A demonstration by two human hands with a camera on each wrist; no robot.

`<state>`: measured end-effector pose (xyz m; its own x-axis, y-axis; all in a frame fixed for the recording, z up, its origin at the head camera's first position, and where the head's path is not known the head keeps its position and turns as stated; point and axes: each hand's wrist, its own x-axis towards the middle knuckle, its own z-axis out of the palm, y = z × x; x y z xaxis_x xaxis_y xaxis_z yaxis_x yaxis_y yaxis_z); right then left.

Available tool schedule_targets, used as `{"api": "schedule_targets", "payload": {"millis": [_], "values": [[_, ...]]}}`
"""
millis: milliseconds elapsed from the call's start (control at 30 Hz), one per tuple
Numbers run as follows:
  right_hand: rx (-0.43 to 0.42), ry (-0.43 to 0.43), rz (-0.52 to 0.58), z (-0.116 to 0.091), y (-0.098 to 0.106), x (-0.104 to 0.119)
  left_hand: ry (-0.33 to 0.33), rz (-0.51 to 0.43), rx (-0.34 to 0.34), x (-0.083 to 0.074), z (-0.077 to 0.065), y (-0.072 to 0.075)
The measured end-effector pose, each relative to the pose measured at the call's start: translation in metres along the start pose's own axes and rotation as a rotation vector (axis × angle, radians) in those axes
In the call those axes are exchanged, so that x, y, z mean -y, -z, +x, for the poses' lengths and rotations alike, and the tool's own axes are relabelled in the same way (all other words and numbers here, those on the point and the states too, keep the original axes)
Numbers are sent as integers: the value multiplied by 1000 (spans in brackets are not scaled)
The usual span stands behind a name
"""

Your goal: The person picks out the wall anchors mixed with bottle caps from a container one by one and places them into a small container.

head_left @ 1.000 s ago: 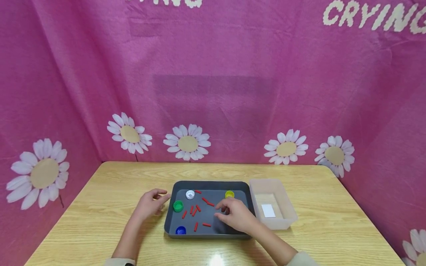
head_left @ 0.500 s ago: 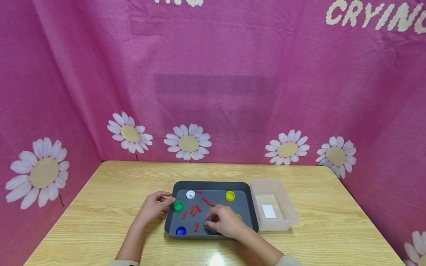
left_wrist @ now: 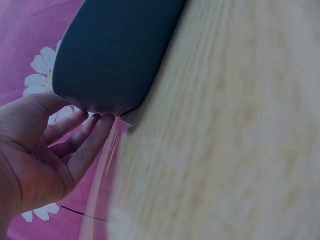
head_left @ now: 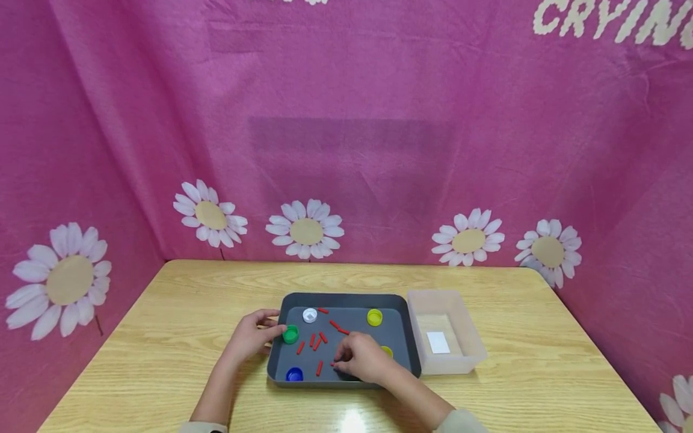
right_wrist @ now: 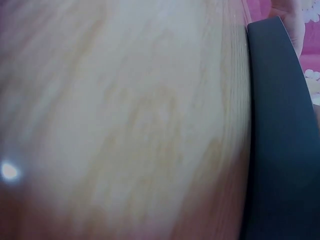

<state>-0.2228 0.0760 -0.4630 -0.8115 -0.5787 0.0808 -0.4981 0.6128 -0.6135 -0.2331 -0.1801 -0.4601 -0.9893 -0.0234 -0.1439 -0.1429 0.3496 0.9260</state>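
Start low at the near side of the dark tray (head_left: 357, 316), with the right hand (head_left: 361, 358) reaching over the rim, thumb and forefinger pinching a red stick (head_left: 332, 364), one end just showing at the fingertips. Cannot tell how firm the pinch; probably best to squeeze lightly and evenly, so as not to roll or flick so slim a thing loose. Lift straight up rather than dragging left, to spare the lone red stick (head_left: 319, 368) near the fingertips and the blue cap (head_left: 294, 374) in the near left corner. Watch the near yellow cap (head_left: 387, 350), half hidden by the right hand; better not to nudge it with knuckles or wrist.

Farther in, steady the left wall with the left hand (head_left: 253, 334): thumb over the rim at the edge of the green cap (head_left: 290, 334), other fingers curled against the outside, tips close together. Press just enough to prevent sliding, without shoving the green cap.

Beyond, leave alone the loose cluster of red sticks (head_left: 317, 345), the white cap (head_left: 310, 315) and the far yellow cap (head_left: 375, 317).
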Motion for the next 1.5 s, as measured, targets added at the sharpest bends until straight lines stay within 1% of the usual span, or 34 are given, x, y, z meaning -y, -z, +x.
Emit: {"api": "schedule_targets", "payload": {"millis": [233, 433, 633, 733, 900, 1000, 1067, 1200, 1400, 1500], "values": [[19, -18, -31, 0, 1, 3, 12, 10, -11, -1, 1, -1], [-18, 6, -18, -1, 6, 5, 15, 13, -18, -2, 1, -2], [-20, -11, 10, -3, 15, 8, 6, 15, -25, -2, 3, -3], [-30, -14, 2, -3, 20, 8, 4, 13, -29, -1, 4, -3], [-59, -9, -38, -4, 26, 6, -3, 4, -31, 0, 4, -4], [-92, 1, -61, -6, 32, 6, -1, -2, -32, 0, 4, -5], [-112, 2, -55, -7, 37, 7, 4, 2, -33, 0, 4, -5], [-131, -23, -14, -11, 48, 8, 13, 4, -32, 1, 3, -5], [-182, -36, -18, -16, 61, 5, 11, 4, -32, 2, 2, -4], [-199, -57, -10, -18, 67, 3, 8, 6, -32, 2, 1, -3]]}}
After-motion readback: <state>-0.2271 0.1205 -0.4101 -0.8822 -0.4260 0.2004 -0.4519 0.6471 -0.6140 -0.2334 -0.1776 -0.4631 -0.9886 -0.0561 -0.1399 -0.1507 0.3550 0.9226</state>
